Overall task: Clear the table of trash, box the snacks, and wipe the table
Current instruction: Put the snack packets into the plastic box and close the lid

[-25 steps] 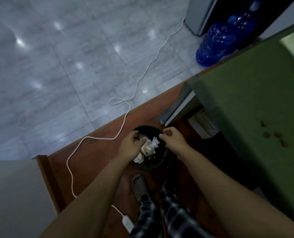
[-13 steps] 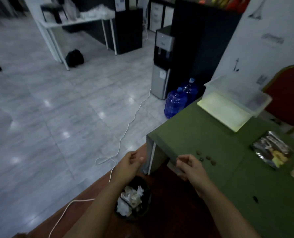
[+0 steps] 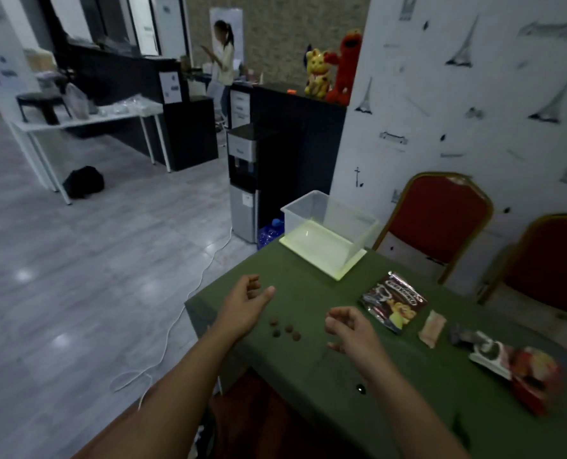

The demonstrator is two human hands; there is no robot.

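A green-covered table [image 3: 315, 366] fills the lower right. My left hand [image 3: 246, 301] hovers over its near left corner, fingers loosely curled, holding nothing. My right hand [image 3: 350, 327] hangs above the cloth a little to the right, also loosely curled around nothing. Between them lie several small brown snack pieces [image 3: 285, 329]. A clear plastic box [image 3: 328, 231] stands at the far corner. A dark snack bag [image 3: 394, 301], a small pale packet [image 3: 432, 327] and a red and white snack bag [image 3: 520, 366] lie along the right side. One dark crumb [image 3: 360, 388] sits nearer me.
Two red chairs [image 3: 441, 223] stand behind the table against the wall. A water dispenser [image 3: 244, 180] and a blue bottle [image 3: 270, 231] are beyond the table's far corner. A white cable [image 3: 176, 313] runs across the grey floor. A person [image 3: 222, 58] stands far back.
My view has swung up from the trash bin on the floor to the table. Both hands have risen from the bin and now hover over the green cloth.
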